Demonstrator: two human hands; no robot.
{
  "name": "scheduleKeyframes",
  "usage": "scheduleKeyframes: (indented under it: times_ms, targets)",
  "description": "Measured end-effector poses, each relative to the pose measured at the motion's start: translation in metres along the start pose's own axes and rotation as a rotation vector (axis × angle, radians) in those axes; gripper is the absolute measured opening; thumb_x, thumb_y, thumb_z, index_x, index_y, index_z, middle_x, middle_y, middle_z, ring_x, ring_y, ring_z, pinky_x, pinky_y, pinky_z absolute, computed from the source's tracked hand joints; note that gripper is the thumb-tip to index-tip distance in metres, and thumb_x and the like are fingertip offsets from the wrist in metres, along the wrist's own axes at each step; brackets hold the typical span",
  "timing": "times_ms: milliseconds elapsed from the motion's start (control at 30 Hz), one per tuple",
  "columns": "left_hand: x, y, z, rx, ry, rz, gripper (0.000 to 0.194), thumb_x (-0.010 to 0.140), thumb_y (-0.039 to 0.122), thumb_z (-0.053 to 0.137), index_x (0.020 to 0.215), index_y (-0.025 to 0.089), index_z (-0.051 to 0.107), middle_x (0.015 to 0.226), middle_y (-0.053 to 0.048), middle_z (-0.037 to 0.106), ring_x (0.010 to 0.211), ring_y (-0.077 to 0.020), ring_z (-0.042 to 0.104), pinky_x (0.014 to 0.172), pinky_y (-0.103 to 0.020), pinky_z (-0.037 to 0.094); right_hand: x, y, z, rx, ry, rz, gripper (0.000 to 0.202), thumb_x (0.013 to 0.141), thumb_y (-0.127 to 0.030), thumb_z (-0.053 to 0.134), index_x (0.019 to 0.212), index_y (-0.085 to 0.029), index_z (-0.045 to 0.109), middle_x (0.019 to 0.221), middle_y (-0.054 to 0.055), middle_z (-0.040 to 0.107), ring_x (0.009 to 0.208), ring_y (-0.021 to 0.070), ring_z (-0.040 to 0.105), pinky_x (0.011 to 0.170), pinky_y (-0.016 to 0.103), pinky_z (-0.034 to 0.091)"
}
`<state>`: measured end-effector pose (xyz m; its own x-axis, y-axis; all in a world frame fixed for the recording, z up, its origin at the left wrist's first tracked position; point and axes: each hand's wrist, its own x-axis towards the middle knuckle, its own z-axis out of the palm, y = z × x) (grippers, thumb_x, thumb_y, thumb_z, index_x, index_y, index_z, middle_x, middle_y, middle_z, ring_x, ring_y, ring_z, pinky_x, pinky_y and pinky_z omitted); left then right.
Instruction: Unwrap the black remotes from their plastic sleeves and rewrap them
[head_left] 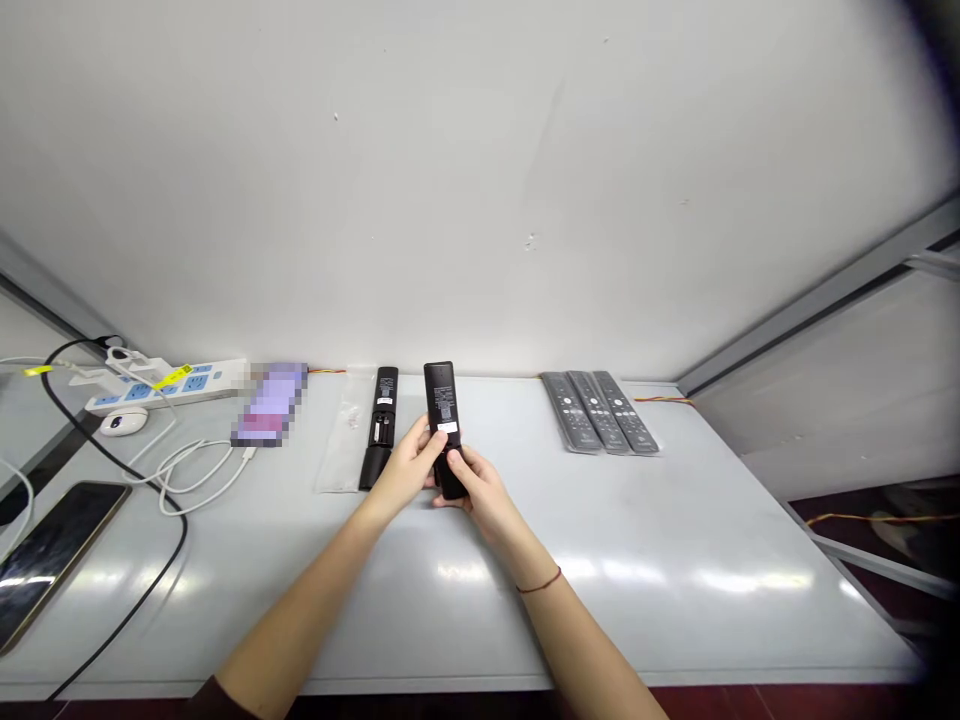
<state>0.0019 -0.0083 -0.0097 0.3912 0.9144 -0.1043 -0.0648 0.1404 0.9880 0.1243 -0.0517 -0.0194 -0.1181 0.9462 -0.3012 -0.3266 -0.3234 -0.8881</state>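
Note:
Between my two hands is a black remote control [442,395], its labelled back facing up. My left hand [411,462] grips its left side, thumb pressed near the white sticker. My right hand [478,482] wraps the lower right side, thumb on the back just below the other thumb. The fingers under the remote are mostly hidden. Just left of my left hand lies a second black remote control [385,388], back up, with its battery compartment [382,430] uncovered. It rests by the edge of a clear plastic bag [343,450].
Several remotes in plastic sleeves [600,412] lie side by side at the right rear. On the left are a white power strip [217,378], a phone with a blurred screen [271,405], white cable [196,487], an earbud case [124,421], a dark phone [56,555] and a black cord [161,570].

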Motion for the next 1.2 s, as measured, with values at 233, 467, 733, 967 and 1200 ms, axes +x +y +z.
scheduleKeyframes:
  times_ms: [233,467,733,967,1200]
  targets:
    - [0.007,-0.003,-0.007,0.126,0.129,0.081,0.046,0.088,0.046,0.047,0.126,0.021,0.05,0.108,-0.007,0.067,0.102,-0.0198,0.061,0.089,-0.032,0.046,-0.008,-0.017,-0.02,-0.37,-0.094,0.058,0.037,0.078,-0.042,0.065,0.105,-0.018,0.059,0.092,0.006,0.064,0.057,0.0126,0.063,0.052,0.028,0.054]
    - [-0.003,-0.008,-0.001,0.651,0.152,-0.055,0.045,0.09,0.044,0.041,0.124,0.018,0.055,0.092,-0.008,0.071,0.088,-0.0226,0.066,0.079,-0.031,0.047,-0.011,-0.027,-0.043,-0.888,-0.014,-0.14,0.027,0.078,-0.038,0.062,0.098,-0.02,0.066,0.093,0.006,0.069,0.08,0.02,0.064,0.073,0.032,0.05]
    - [-0.011,-0.002,0.011,1.26,0.157,-0.02,0.044,0.094,0.037,0.033,0.126,0.014,0.052,0.108,-0.014,0.064,0.088,-0.0255,0.065,0.073,-0.033,0.047,-0.01,-0.025,-0.044,-1.094,0.023,-0.204,0.02,0.082,-0.036,0.056,0.091,-0.02,0.065,0.081,0.005,0.068,0.071,0.0189,0.059,0.067,0.032,0.044]
    - [-0.03,0.015,0.011,1.419,-0.039,-0.01,0.03,0.094,0.032,0.036,0.108,0.02,0.059,0.108,-0.007,0.06,0.077,-0.0204,0.065,0.059,-0.029,0.045,-0.008,-0.018,-0.049,-1.164,0.136,-0.285,0.033,0.082,-0.034,0.057,0.111,-0.018,0.057,0.085,0.005,0.059,0.077,0.0201,0.056,0.07,0.033,0.044]
    - [-0.05,0.014,0.008,1.497,-0.271,0.081,0.015,0.091,0.023,0.045,0.094,0.02,0.059,0.096,-0.004,0.063,0.084,-0.0198,0.061,0.064,-0.028,0.043,-0.007,-0.017,-0.046,-1.094,0.095,-0.277,0.029,0.085,-0.035,0.052,0.108,-0.018,0.058,0.085,0.005,0.06,0.072,0.0179,0.056,0.069,0.032,0.045]
